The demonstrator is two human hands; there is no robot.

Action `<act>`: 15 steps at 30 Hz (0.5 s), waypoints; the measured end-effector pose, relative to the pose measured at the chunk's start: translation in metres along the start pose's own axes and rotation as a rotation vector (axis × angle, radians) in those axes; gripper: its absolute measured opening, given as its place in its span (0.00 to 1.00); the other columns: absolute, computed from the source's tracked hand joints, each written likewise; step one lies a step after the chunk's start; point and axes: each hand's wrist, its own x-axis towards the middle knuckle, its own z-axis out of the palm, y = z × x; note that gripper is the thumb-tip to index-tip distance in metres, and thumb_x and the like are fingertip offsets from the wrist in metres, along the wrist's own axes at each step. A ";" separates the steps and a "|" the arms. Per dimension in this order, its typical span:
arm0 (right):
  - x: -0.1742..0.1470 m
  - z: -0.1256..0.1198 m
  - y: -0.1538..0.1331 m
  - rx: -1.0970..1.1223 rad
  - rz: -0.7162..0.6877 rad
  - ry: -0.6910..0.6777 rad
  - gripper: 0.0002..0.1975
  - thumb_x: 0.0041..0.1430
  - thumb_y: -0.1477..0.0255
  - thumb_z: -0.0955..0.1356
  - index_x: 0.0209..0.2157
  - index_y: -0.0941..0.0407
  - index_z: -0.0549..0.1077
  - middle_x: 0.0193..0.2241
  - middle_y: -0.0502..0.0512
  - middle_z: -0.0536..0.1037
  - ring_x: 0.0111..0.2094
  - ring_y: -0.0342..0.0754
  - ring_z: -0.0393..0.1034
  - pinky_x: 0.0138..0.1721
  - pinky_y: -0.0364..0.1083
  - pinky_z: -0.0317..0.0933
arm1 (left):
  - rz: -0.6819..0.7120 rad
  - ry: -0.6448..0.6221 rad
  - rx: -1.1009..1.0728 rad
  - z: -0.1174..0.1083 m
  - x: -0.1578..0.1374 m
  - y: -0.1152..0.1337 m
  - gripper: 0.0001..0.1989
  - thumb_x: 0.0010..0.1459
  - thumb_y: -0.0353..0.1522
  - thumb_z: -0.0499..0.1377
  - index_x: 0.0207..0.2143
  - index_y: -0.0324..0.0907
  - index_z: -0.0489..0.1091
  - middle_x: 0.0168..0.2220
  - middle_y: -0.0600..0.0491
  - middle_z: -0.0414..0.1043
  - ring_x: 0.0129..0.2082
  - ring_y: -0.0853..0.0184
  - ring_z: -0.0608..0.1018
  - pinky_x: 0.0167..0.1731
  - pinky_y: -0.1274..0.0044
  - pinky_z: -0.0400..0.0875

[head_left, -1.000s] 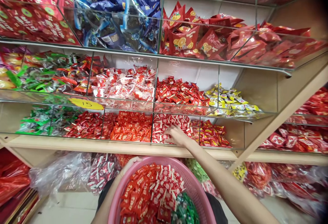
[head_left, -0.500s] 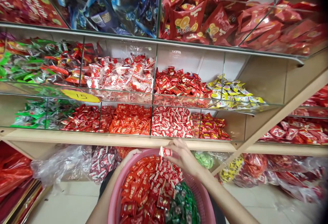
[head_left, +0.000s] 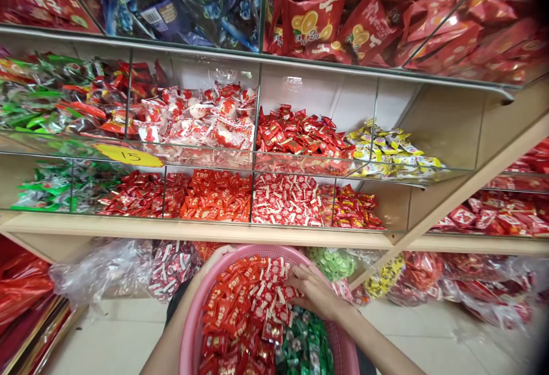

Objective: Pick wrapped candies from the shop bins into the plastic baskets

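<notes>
Lowered right hand (head_left: 315,290) to red-and-white candies (head_left: 263,299) in pink basket (head_left: 343,349) — cannot tell its grip.
Clasps rim (head_left: 191,315) with left hand (head_left: 218,258) — before candy shelves (head_left: 206,233), above tiled floor (head_left: 120,329).

Very pink basket (head_left: 189,318), bottom centre
orange-red sweets (head_left: 231,292) with pale lettering, red-and-white patterned sweets (head_left: 265,295), deep green sweets (head_left: 305,343), plus loud yellow tag (head_left: 128,155) mid-left
</notes>
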 end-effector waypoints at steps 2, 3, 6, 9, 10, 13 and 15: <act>0.004 0.004 0.000 -0.011 -0.016 -0.011 0.14 0.52 0.65 0.67 0.42 0.49 0.71 0.39 0.53 0.69 0.42 0.49 0.61 0.41 0.47 0.54 | -0.005 -0.012 -0.006 0.000 0.001 0.000 0.21 0.51 0.31 0.51 0.49 0.47 0.65 0.45 0.53 0.70 0.51 0.61 0.65 0.52 0.72 0.54; 0.005 0.006 0.000 -0.021 -0.017 -0.012 0.13 0.52 0.65 0.67 0.42 0.49 0.71 0.39 0.52 0.69 0.43 0.49 0.61 0.41 0.47 0.54 | -0.006 -0.015 -0.010 -0.001 0.001 0.000 0.21 0.50 0.31 0.51 0.49 0.47 0.65 0.45 0.53 0.70 0.51 0.61 0.65 0.52 0.72 0.54; 0.008 0.011 0.001 -0.039 -0.017 -0.006 0.13 0.52 0.66 0.67 0.42 0.49 0.70 0.40 0.52 0.69 0.43 0.50 0.60 0.41 0.47 0.54 | -0.021 -0.025 -0.028 -0.004 0.001 -0.002 0.22 0.49 0.32 0.53 0.49 0.47 0.65 0.46 0.53 0.69 0.51 0.60 0.65 0.53 0.71 0.54; 0.007 0.012 0.003 -0.023 -0.010 0.013 0.14 0.51 0.65 0.68 0.42 0.49 0.70 0.39 0.52 0.69 0.43 0.49 0.61 0.41 0.46 0.54 | -0.019 -0.014 -0.070 -0.007 0.000 -0.007 0.22 0.50 0.32 0.53 0.50 0.47 0.64 0.47 0.53 0.69 0.51 0.61 0.65 0.52 0.71 0.56; 0.007 0.011 0.004 -0.013 -0.006 0.022 0.14 0.51 0.65 0.68 0.42 0.49 0.70 0.39 0.52 0.69 0.42 0.49 0.61 0.41 0.46 0.55 | -0.008 -0.006 -0.082 -0.008 0.000 -0.008 0.22 0.50 0.32 0.53 0.50 0.48 0.63 0.48 0.53 0.68 0.52 0.61 0.64 0.52 0.72 0.56; 0.002 0.005 0.006 0.006 0.018 0.056 0.15 0.51 0.65 0.68 0.42 0.49 0.69 0.39 0.51 0.69 0.42 0.49 0.61 0.42 0.46 0.54 | 0.005 0.006 -0.089 -0.007 0.000 -0.007 0.22 0.50 0.31 0.53 0.50 0.48 0.63 0.49 0.54 0.67 0.53 0.61 0.63 0.52 0.73 0.56; -0.002 0.000 0.007 0.009 0.046 0.066 0.14 0.50 0.65 0.68 0.41 0.50 0.69 0.38 0.51 0.69 0.42 0.50 0.61 0.42 0.47 0.54 | -0.019 -0.001 -0.074 -0.006 0.000 -0.003 0.22 0.50 0.31 0.53 0.50 0.47 0.64 0.50 0.53 0.66 0.53 0.61 0.62 0.52 0.72 0.56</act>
